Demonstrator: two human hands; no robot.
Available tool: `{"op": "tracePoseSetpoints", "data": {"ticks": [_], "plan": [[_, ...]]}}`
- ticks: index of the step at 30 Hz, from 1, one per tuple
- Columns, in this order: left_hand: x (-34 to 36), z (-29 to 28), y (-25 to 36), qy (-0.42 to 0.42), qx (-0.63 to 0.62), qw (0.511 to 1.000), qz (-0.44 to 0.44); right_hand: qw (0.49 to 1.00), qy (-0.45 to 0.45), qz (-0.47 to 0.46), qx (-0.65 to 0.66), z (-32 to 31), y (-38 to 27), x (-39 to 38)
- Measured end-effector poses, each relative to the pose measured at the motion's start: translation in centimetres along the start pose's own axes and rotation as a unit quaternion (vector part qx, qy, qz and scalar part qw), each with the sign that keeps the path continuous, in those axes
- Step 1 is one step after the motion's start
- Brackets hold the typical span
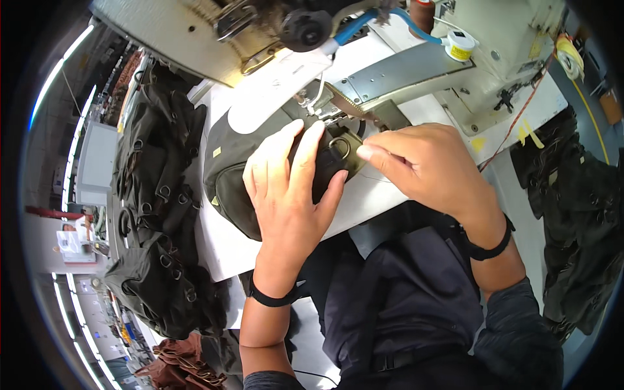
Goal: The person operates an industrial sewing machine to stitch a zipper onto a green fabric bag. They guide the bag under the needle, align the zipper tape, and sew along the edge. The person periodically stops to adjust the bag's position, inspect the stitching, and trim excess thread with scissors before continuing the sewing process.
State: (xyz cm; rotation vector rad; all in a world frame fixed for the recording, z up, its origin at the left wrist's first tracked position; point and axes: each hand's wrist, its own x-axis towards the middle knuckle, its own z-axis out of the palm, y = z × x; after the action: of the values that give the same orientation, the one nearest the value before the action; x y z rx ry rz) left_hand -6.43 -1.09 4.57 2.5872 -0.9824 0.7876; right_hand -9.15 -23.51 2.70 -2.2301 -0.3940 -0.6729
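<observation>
While I sat at the sewing machine (pixel 364 39), my left hand (pixel 289 185) lay flat and spread over the dark olive bag (pixel 224 172), fingers wide and pressing it down onto the white machine table (pixel 370 192). That bag sat right under the needle area, its strap end with a metal D-ring (pixel 339 147) poking out just past my fingertips. My right hand (pixel 422 162) rested beside the ring, fingers curled together and the forefinger stretched toward the ring's edge, touching the fabric there; it pinched nothing that I could make out. Both wrists wore black bands. To my left, a heap of finished dark bags (pixel 159 195) was piled beside the table, and more dark fabric (pixel 578 221) hung on my right.
</observation>
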Motion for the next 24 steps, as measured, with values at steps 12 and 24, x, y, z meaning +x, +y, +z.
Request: {"op": "tracePoseSetpoints", "data": {"ticks": [12,24], "plan": [[-0.3,3.2,1.9,0.071,-0.025,0.994,-0.077,0.958,0.195,0.070,0.200,4.6,-0.5,6.4],[0.5,3.7,2.6,0.075,0.022,0.992,-0.097,0.953,0.297,-0.031,0.056,5.3,0.6,3.3]]}}
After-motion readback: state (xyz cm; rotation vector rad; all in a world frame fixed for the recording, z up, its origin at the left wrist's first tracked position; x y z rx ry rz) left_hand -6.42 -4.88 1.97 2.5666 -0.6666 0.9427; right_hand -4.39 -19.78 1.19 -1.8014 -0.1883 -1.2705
